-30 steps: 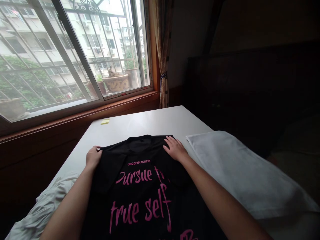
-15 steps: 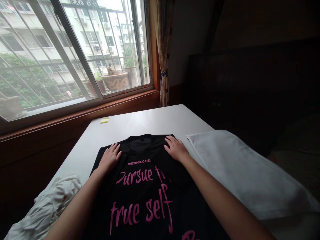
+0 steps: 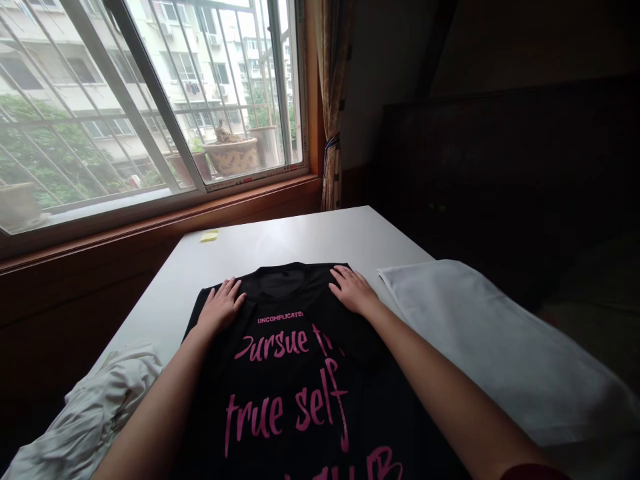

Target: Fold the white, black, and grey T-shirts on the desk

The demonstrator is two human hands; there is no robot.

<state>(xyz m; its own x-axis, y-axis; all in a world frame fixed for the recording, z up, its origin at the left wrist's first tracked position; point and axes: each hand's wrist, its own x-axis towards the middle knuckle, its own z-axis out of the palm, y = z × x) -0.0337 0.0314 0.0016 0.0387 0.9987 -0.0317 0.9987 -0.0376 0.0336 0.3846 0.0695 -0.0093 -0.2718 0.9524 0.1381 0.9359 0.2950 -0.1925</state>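
A black T-shirt [image 3: 285, 373] with pink lettering lies spread face up on the white table [image 3: 300, 233], its neckline towards the far side. My left hand [image 3: 221, 303] rests flat on its left shoulder, fingers spread. On the opposite shoulder lies my right hand [image 3: 353, 289], palm down with the fingers apart. Neither hand grips the cloth. The shirt's lower part runs out of the bottom of the view, and my forearms cover some of its sides.
A crumpled pale cloth [image 3: 105, 393] lies at the table's left edge. Smooth white fabric [image 3: 465, 333] covers the right side. A yellow sticky note [image 3: 209, 236] is near the far left corner. Beyond stand a barred window [image 3: 150, 100] and a tied curtain [image 3: 333, 133].
The view has shifted slightly, so more of the shirt's lower lettering shows. Both hands stay on the shoulders; the left hand's fingers look a little more spread.
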